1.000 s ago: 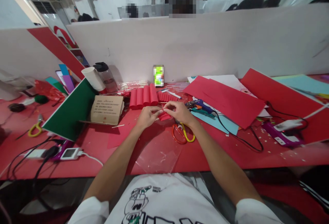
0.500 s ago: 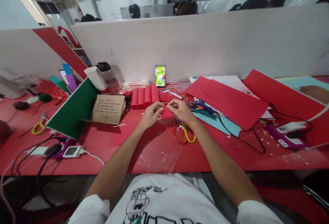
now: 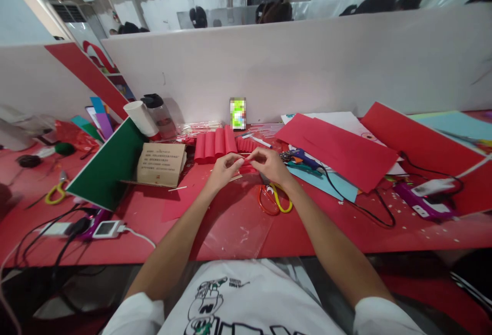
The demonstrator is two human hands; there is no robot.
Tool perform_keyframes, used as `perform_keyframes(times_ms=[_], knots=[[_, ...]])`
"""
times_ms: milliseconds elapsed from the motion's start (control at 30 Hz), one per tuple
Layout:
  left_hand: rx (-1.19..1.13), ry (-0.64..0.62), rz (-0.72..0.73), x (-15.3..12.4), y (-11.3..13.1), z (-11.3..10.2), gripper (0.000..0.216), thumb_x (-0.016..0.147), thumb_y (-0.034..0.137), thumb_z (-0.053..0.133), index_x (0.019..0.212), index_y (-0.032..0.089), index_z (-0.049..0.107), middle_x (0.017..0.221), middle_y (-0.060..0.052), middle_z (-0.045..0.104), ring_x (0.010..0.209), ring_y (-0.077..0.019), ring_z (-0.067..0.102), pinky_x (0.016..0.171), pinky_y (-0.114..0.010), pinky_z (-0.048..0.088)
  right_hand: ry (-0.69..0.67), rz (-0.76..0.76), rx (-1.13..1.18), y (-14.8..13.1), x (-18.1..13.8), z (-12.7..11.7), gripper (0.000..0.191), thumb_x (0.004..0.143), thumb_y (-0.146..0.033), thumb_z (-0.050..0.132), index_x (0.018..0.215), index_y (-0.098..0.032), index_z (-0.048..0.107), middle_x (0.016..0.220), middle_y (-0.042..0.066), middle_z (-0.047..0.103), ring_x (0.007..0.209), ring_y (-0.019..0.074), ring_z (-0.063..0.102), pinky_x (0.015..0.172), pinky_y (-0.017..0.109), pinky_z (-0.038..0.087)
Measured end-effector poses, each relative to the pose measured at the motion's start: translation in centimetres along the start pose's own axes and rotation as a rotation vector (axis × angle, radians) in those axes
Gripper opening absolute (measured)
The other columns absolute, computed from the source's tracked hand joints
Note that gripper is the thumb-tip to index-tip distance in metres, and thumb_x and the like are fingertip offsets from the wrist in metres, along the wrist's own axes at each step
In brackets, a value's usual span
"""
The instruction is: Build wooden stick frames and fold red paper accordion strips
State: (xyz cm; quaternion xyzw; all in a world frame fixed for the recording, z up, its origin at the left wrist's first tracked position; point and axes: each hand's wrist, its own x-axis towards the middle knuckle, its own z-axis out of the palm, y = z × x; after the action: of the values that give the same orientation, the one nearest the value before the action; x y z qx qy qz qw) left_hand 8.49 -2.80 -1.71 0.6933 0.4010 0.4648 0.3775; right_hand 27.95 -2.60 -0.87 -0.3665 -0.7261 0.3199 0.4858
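My left hand (image 3: 222, 169) and my right hand (image 3: 269, 164) meet over the red table (image 3: 326, 232), both pinching a small piece of red paper (image 3: 246, 168) between their fingertips. Just behind the hands stand several rolled red paper tubes (image 3: 215, 143) in a row and a pleated red strip (image 3: 246, 144). Red and yellow scissors (image 3: 273, 199) lie under my right wrist. A blue glue gun (image 3: 302, 159) rests to the right of my right hand.
A brown cardboard box (image 3: 160, 163), a green board (image 3: 108, 165), a paper cup (image 3: 140, 118) and a bottle (image 3: 158, 115) sit left. Red paper sheets (image 3: 338, 148), a purple device (image 3: 417, 202) and cables lie right. A phone (image 3: 237, 113) leans on the white partition (image 3: 300, 63).
The paper piece has been folded narrower between my fingers and the hands have closed in on each other. A hand seen at the far right half a second ago is gone.
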Motion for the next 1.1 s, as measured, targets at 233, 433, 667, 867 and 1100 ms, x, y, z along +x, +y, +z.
perform_keyframes(times_ms=[233,433,667,867,1100], knots=[[-0.095,0.036,-0.071,0.3,-0.8,-0.1,0.033,0.077,0.044,0.076,0.092,0.015,0.072,0.079,-0.004,0.069,0.069,-0.0146,0.059,0.062,-0.026,0.049,-0.063,-0.002,-0.041,-0.3,-0.1,-0.3,0.019,0.081,-0.018,0.062,0.097,-0.020,0.074,0.097,0.005,0.076,0.087,0.0188,0.070,0.081,0.032,0.054],[-0.047,0.062,-0.034,0.2,-0.7,0.1,0.026,0.076,0.037,0.077,0.088,0.015,0.070,0.078,-0.003,0.068,0.068,-0.0139,0.059,0.061,-0.025,0.048,-0.085,0.066,-0.001,0.3,0.0,0.0,0.018,0.083,-0.030,0.070,0.097,-0.019,0.075,0.099,0.006,0.077,0.090,0.0211,0.072,0.082,0.033,0.055],[-0.057,0.023,-0.038,0.0,-0.1,0.1,0.029,0.082,0.041,0.070,0.092,0.014,0.074,0.087,-0.007,0.074,0.079,-0.0176,0.066,0.071,-0.028,0.053,-0.016,0.037,-0.077,0.8,0.1,0.0,0.016,0.086,-0.030,0.067,0.093,-0.021,0.079,0.096,0.007,0.079,0.091,0.0241,0.074,0.087,0.037,0.056],[-0.059,0.015,-0.149,-0.3,0.0,0.0,0.032,0.079,0.044,0.072,0.089,0.014,0.076,0.084,-0.007,0.075,0.074,-0.0181,0.066,0.064,-0.027,0.054,-0.017,0.031,-0.157,0.8,0.1,0.0,0.015,0.087,-0.026,0.067,0.092,-0.022,0.081,0.098,0.006,0.080,0.095,0.0251,0.074,0.091,0.038,0.054],[0.225,-0.003,-0.046,-0.4,-0.1,0.0,0.020,0.088,0.033,0.061,0.083,0.015,0.070,0.070,-0.002,0.066,0.062,-0.0134,0.055,0.060,-0.024,0.043,-0.040,0.017,-0.306,0.3,0.0,0.5,0.016,0.090,-0.022,0.064,0.090,-0.022,0.079,0.096,0.005,0.080,0.088,0.0220,0.073,0.084,0.033,0.051]])
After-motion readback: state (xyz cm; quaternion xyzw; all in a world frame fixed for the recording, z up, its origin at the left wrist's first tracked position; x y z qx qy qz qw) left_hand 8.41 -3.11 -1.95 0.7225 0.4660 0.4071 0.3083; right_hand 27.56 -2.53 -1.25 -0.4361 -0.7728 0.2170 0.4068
